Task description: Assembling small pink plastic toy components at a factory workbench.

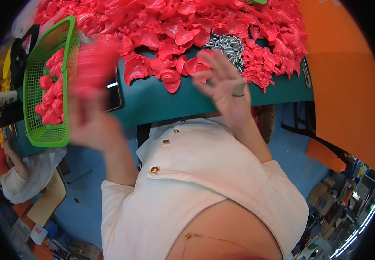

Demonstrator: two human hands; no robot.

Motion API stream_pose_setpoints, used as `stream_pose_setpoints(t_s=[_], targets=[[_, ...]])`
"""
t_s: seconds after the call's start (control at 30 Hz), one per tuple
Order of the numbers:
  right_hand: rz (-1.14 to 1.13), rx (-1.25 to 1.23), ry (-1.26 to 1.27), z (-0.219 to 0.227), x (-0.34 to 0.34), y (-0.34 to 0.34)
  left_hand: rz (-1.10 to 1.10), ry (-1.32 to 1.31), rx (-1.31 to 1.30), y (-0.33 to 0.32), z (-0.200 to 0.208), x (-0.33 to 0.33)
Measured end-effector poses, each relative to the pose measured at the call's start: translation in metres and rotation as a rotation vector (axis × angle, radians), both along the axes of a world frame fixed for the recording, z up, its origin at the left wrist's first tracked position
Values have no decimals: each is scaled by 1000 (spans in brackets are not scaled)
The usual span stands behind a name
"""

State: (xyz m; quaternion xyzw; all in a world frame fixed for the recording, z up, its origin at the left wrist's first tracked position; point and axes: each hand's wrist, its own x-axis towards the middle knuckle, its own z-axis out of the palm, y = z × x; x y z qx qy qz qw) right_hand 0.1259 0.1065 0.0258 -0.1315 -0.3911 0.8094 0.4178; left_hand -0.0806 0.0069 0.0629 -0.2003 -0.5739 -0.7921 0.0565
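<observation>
Smeared by motion, my left hand (90,123) is beside the green basket with a blurred pink-red plastic part (93,65) at its fingers. The part's exact shape does not show. My right hand (224,84) is raised over the table's near edge, fingers spread, with a dark band round its thumb. Just past its fingertips are loose curved pink-red plastic shells (170,76) and a pile of small silvery metal pins (230,45). Several rounded pink-red pieces (53,102) lie in the green mesh basket (33,86) on the left.
A big heap of pink-red shells (161,26) covers the far side of the green table (152,106). Smaller pink-red pieces (261,65) lie right of the pins. A dark phone-like device (116,93) is partly behind my left hand. Another person (27,173) sits at far left.
</observation>
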Motion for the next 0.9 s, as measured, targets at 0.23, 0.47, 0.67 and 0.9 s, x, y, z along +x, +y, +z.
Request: stream_pose_setpoints(t_s=[0.23,0.47,0.67,0.9], targets=[[-463,970,-799,-2,6,16,431,151,-1374,-80,21,-143],[-505,1071,-780,-3,-14,19,-129,796,-753,9,0,-42],[-693,945,-897,7,9,42,-436,1118,-1023,42,-15,-28],[-649,1183,-1305,3,49,68,-325,771,-534,43,-19,-41]])
